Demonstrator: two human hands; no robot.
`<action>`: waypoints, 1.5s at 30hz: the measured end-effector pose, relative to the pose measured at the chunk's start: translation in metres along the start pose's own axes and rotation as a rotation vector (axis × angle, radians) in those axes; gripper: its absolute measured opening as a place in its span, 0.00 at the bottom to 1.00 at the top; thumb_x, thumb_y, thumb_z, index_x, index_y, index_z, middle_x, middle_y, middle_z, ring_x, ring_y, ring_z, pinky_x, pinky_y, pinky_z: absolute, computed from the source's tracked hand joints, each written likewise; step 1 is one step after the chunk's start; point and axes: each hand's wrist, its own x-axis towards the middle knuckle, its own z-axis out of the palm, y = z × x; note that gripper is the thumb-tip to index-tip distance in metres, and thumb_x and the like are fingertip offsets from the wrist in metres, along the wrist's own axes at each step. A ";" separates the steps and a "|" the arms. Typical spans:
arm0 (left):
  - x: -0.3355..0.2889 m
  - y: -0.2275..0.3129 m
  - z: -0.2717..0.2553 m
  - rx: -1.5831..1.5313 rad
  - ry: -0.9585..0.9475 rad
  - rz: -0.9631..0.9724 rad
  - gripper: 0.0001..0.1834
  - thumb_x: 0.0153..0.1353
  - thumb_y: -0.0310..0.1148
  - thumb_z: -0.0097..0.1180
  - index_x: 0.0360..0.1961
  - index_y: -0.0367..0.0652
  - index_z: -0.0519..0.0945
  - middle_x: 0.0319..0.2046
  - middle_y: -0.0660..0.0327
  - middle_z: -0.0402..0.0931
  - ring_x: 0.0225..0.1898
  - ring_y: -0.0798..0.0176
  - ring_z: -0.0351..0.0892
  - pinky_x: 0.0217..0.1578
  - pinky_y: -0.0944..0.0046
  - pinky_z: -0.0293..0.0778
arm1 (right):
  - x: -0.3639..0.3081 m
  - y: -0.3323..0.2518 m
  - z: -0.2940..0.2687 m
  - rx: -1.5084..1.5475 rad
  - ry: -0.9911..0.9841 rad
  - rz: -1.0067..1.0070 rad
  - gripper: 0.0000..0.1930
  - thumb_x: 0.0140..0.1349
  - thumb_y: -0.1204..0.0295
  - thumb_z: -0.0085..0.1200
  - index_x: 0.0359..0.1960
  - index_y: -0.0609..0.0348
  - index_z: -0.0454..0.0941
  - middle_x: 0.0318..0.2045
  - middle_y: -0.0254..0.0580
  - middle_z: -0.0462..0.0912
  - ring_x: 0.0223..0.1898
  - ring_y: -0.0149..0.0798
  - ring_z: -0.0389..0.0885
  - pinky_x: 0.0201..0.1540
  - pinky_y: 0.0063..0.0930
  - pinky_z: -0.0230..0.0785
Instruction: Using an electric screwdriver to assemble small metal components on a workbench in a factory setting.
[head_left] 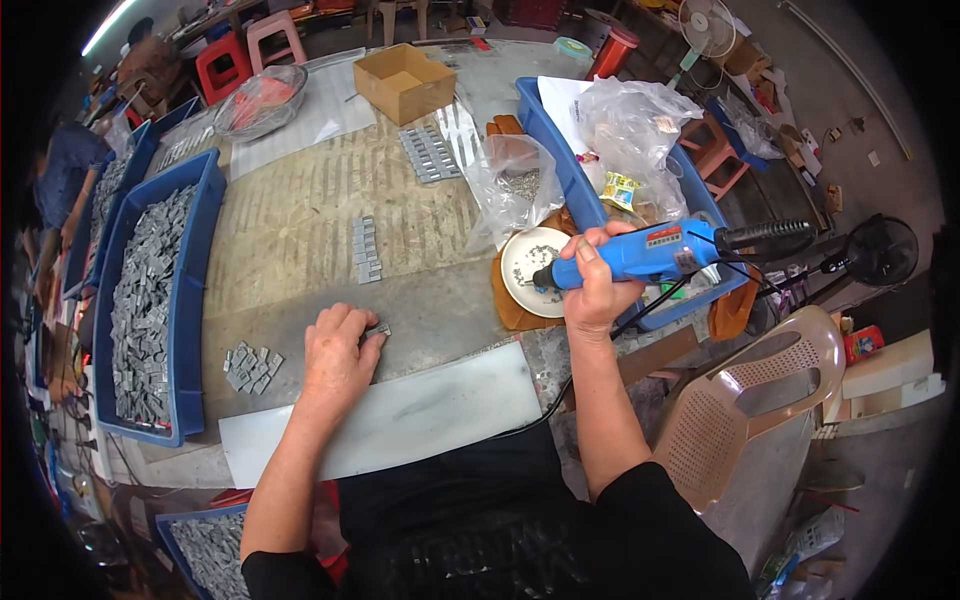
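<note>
My right hand (598, 285) is wrapped round a blue electric screwdriver (640, 255). Its dark tip points left, over a white bowl (515, 290) of small metal bits that look like screws. Whether the tip touches them I cannot tell. Low over the table, my left hand (340, 352) pinches a small grey metal piece (379, 331) between thumb and fingers. A loose cluster of similar grey pieces (252, 368) lies to its left. Beyond the hand, a short column of grey pieces (366, 250) is laid out, and a larger block of them (430, 154) sits farther back.
A blue bin (185, 330) full of grey pieces stands at the left. A cardboard box (405, 85) is at the back. At the right, a blue tub (548, 115) holds plastic bags. A white board (390, 415) lies along the near edge; a chair (705, 440) stands right.
</note>
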 end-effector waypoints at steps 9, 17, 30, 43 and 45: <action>-0.001 0.005 -0.001 -0.008 -0.014 -0.015 0.10 0.41 0.24 0.57 0.28 0.38 0.73 0.28 0.57 0.69 0.34 0.53 0.68 0.35 0.59 0.63 | 0.000 0.003 -0.002 0.005 -0.007 0.032 0.17 0.42 0.84 0.49 0.37 0.68 0.63 0.24 0.38 0.69 0.23 0.31 0.72 0.28 0.25 0.69; -0.002 0.011 0.003 -0.087 0.018 0.034 0.10 0.41 0.24 0.57 0.28 0.38 0.73 0.28 0.56 0.69 0.33 0.53 0.68 0.34 0.59 0.64 | -0.003 -0.009 0.004 0.000 -0.022 -0.035 0.17 0.43 0.81 0.48 0.38 0.65 0.62 0.23 0.39 0.68 0.22 0.36 0.71 0.30 0.28 0.66; 0.002 0.025 0.010 -0.166 0.009 0.082 0.09 0.41 0.24 0.57 0.27 0.39 0.73 0.26 0.57 0.69 0.32 0.53 0.68 0.32 0.59 0.64 | -0.003 -0.010 -0.001 -0.110 -0.029 0.016 0.17 0.43 0.80 0.48 0.38 0.66 0.63 0.24 0.39 0.69 0.21 0.34 0.71 0.28 0.27 0.67; 0.004 0.035 0.013 -0.172 -0.028 0.071 0.10 0.41 0.25 0.57 0.28 0.40 0.74 0.28 0.58 0.70 0.34 0.54 0.69 0.35 0.59 0.64 | -0.001 -0.023 -0.005 -0.023 -0.001 0.010 0.17 0.44 0.82 0.48 0.39 0.67 0.62 0.24 0.39 0.68 0.22 0.33 0.70 0.28 0.27 0.67; 0.003 0.037 0.015 -0.204 -0.023 0.084 0.09 0.41 0.25 0.57 0.28 0.40 0.74 0.28 0.58 0.70 0.34 0.53 0.69 0.35 0.59 0.64 | -0.002 -0.028 -0.002 0.052 -0.013 0.017 0.18 0.44 0.82 0.47 0.39 0.67 0.61 0.24 0.39 0.68 0.22 0.33 0.70 0.28 0.28 0.68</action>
